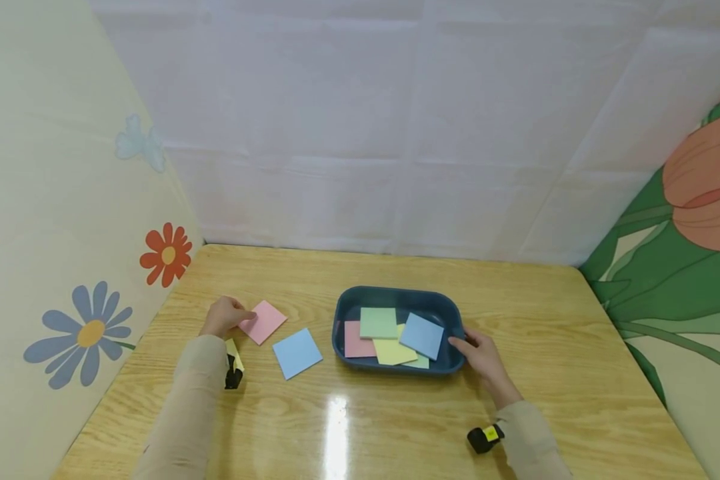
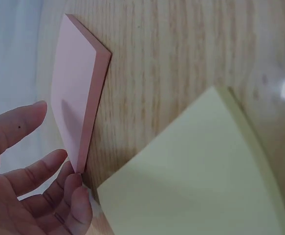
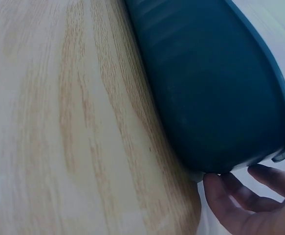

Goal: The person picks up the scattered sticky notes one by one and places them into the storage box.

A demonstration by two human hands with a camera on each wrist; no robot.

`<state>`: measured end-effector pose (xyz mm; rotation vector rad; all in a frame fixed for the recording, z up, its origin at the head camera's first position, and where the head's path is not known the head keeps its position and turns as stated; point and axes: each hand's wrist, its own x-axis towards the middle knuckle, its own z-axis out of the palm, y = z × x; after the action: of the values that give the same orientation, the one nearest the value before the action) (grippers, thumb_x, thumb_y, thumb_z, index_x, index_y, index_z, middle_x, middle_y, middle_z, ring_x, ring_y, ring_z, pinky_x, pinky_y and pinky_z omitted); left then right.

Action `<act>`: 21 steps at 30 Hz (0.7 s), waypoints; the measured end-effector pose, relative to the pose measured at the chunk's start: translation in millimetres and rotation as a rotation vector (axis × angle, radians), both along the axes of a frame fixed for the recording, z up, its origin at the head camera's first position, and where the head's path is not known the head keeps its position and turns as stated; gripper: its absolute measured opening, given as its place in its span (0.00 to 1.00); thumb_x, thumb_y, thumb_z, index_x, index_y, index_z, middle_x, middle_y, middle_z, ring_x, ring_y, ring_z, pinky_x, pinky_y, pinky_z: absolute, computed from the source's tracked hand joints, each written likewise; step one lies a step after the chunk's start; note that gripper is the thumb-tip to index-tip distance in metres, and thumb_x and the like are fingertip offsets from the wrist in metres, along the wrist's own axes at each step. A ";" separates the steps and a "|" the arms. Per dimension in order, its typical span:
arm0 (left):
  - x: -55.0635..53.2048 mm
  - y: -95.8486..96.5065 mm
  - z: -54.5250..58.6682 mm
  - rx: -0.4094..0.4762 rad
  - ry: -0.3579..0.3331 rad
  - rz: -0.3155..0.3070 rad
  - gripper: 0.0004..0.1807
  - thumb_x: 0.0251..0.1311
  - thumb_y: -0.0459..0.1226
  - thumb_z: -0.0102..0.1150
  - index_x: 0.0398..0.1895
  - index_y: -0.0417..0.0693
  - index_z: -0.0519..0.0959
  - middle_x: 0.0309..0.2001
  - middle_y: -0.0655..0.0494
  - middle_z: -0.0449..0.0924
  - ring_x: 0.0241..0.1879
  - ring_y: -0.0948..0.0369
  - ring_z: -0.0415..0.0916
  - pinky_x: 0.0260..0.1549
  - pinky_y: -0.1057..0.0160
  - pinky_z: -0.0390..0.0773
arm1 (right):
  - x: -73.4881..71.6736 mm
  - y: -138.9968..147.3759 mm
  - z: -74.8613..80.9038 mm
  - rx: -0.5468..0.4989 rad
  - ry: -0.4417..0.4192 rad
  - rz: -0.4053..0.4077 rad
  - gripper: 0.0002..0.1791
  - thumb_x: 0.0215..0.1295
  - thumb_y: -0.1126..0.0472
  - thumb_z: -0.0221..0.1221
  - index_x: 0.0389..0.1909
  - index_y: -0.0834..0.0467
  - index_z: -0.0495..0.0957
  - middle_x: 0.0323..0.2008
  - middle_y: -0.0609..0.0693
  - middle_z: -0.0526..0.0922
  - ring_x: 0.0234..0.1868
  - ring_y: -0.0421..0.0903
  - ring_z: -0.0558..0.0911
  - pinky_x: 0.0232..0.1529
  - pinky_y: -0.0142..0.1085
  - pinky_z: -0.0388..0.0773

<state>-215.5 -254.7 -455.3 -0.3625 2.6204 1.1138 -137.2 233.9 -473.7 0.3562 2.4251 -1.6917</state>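
In the head view my left hand (image 1: 223, 316) reaches over a pink sticky-note pad (image 1: 263, 323) lying on the table. The left wrist view shows the fingertips at one corner of that pad, with the thumb (image 2: 22, 125) spread apart from them. Beside the wrist, partly covered by the sleeve, lies a yellow sticky-note pad (image 2: 191, 171). A dark blue plastic bin (image 1: 396, 367) stands at mid-table, and my right hand (image 1: 483, 357) grips its right end, thumb over the rim, fingers against the outside. Inside it are green, pink, yellow and blue pads, some overlapping.
A blue sticky-note pad (image 1: 297, 353) lies between the left hand and the bin. The wooden table (image 1: 528, 300) meets a white cloth backdrop (image 1: 336, 133) at its far edge, with flower-patterned sheets at both sides.
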 end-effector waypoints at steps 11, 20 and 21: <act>6.0 8.1 4.5 -0.098 -0.068 -0.021 0.20 0.43 0.38 0.70 0.17 0.44 0.64 0.15 0.56 0.59 0.15 0.62 0.57 0.14 0.68 0.61 | 0.5 0.4 2.0 0.003 -0.005 -0.004 0.27 0.65 0.59 0.52 0.62 0.67 0.63 0.53 0.63 0.71 0.47 0.49 0.72 0.42 0.31 0.73; 7.9 9.9 4.9 -0.158 -0.069 -0.039 0.23 0.44 0.39 0.69 0.16 0.44 0.61 0.17 0.54 0.57 0.17 0.60 0.56 0.16 0.67 0.59 | 1.3 0.2 2.1 0.011 0.003 0.003 0.26 0.65 0.59 0.52 0.61 0.67 0.64 0.53 0.62 0.71 0.46 0.48 0.72 0.42 0.31 0.72; 8.2 10.1 5.2 -0.162 -0.070 -0.041 0.22 0.44 0.40 0.69 0.17 0.42 0.62 0.18 0.53 0.57 0.19 0.59 0.57 0.17 0.66 0.60 | 1.5 0.3 2.1 0.011 0.005 0.006 0.26 0.65 0.59 0.52 0.61 0.67 0.64 0.53 0.62 0.71 0.46 0.48 0.72 0.42 0.31 0.72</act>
<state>-207.2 -244.7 -450.1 -0.3720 2.6504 0.8625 -135.7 234.1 -471.6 0.3470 2.4377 -1.6791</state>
